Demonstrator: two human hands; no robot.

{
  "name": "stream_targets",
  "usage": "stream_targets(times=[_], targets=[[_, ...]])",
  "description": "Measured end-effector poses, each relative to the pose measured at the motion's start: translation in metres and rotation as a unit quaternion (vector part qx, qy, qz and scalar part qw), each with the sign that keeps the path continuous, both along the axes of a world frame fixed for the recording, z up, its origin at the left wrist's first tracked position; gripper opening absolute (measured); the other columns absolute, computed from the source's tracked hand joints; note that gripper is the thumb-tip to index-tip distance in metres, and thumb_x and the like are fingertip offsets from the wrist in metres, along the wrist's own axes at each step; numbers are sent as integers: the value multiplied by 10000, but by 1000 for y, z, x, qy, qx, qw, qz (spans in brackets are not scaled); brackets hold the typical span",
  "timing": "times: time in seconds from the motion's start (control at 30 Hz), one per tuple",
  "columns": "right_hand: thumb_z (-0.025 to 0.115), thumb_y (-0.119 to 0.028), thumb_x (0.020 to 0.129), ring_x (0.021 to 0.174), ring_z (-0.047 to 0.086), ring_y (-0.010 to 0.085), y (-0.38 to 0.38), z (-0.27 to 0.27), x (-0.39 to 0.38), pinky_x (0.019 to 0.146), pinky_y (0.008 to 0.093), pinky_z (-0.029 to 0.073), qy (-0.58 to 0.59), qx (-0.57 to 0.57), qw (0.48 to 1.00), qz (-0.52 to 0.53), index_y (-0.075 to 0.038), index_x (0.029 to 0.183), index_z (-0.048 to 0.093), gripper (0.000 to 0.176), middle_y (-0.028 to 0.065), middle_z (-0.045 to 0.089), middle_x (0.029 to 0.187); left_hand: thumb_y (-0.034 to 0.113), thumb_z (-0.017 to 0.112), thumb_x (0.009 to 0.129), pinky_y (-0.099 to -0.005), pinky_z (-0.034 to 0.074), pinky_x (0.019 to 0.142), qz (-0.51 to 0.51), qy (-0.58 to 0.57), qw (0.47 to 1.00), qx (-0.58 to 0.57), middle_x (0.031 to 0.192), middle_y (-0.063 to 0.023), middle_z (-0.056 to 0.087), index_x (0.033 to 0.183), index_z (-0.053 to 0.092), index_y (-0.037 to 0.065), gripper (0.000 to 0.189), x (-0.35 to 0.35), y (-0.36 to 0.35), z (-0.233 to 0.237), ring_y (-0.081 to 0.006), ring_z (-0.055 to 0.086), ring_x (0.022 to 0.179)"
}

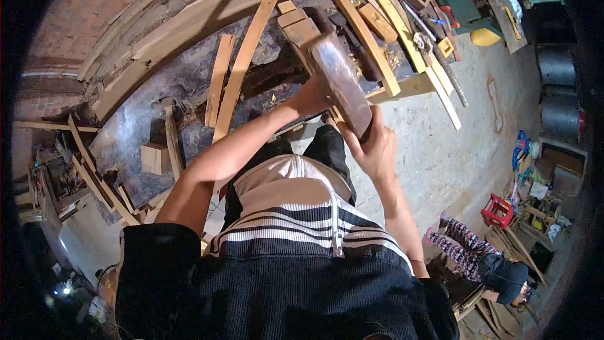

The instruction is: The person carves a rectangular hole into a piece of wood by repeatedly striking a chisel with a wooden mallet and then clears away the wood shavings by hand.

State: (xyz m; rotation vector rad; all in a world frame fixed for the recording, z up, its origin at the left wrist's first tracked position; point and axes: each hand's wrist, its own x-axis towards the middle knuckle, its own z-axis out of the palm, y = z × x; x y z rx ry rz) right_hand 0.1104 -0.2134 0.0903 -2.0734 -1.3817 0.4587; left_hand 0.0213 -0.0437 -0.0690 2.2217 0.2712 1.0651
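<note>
Between left hand [311, 96] (grip unclear) and right hand [376, 149] — closed around its end — a shiny block [341, 82].

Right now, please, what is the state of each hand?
Left hand: partly hidden behind the shiny block-shaped tool; open or closed cannot be told.
Right hand: closed on the near end of that tool.
</note>
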Motion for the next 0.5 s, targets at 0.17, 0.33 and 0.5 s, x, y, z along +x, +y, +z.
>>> stream_targets(times=[0.17, 0.33, 0.5], targets=[[749, -371, 806, 606, 658, 416, -4, 19, -10, 544, 436, 522, 62, 89, 994, -19, -11, 1096, 520, 516, 231, 642, 672, 114, 680, 837, -318, 524, 742, -9, 125, 971, -205, 747, -92, 656, 974, 645, 19, 170, -16, 8, 31, -241, 663, 773], [730, -387, 814, 627, 654, 425, 11, 6, -3, 562, 450, 515, -35, -69, 997, 17, -16, 1098, 515, 514, 246, 634, 668, 172, 661, 842, -451, 410, 1025, 30, 36, 990, -134, 1003, -158, 673, 1069, 639, 27, 270, -11, 1, 19, -298, 622, 1072], [736, -385, 844, 637, 680, 408, 3, 1, 4, 546, 436, 507, 58, -26, 997, -52, 19, 1060, 501, 516, 237, 633, 631, 210, 640, 898, -346, 493, 619, 99, -36, 969, -223, 657, -92, 594, 763, 584, -2, 258, -8, 36, 62, -185, 612, 636]])
